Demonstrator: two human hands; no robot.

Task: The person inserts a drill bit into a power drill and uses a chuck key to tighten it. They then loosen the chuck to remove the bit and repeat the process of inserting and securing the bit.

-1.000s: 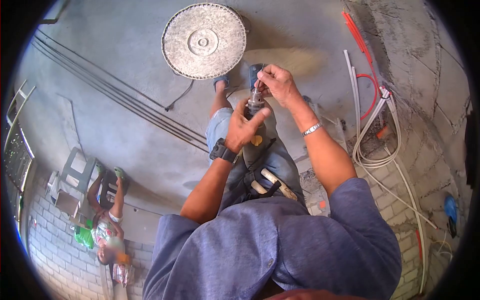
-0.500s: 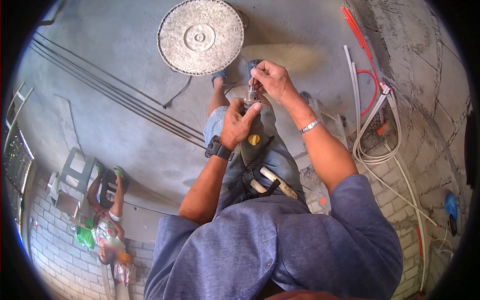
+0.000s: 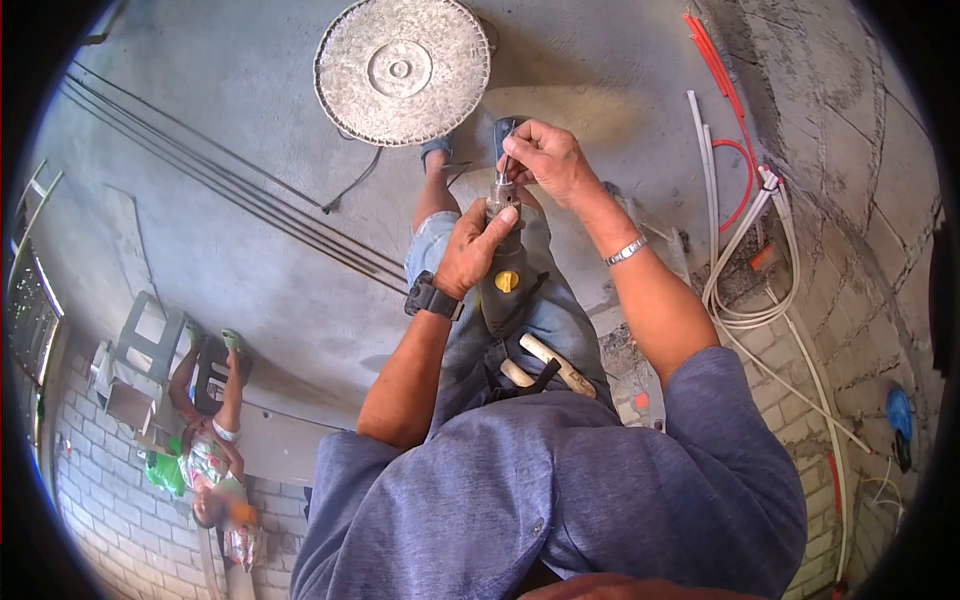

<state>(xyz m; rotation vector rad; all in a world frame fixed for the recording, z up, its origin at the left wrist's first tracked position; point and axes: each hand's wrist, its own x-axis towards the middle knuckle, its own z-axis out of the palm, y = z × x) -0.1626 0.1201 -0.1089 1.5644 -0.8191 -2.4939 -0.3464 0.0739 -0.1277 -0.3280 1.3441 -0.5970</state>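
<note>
A power drill [image 3: 503, 308] with a yellow knob [image 3: 507, 281] rests between my thighs, its chuck [image 3: 503, 192] pointing away from me. Around the chuck wraps my left hand [image 3: 468, 250], closed, with the thumb along its side. My right hand [image 3: 550, 162] pinches a thin metal drill bit [image 3: 505, 165] between thumb and fingers, right at the mouth of the chuck. The lower end of the bit overlaps the chuck opening in this view. Two pale handles [image 3: 556, 363] stick up at my waist.
A round, plaster-spattered lid [image 3: 400, 72] lies beyond my feet. Long dark rods [image 3: 235, 190] run across the concrete floor on the left. Coiled white conduit [image 3: 755, 318] and red tubes [image 3: 722, 70] lie right. A person [image 3: 212, 450] sits near stools [image 3: 150, 335] at lower left.
Both hands keep their hold, with only slight shifts of the right hand and bit at the chuck. The view has shifted a little.
</note>
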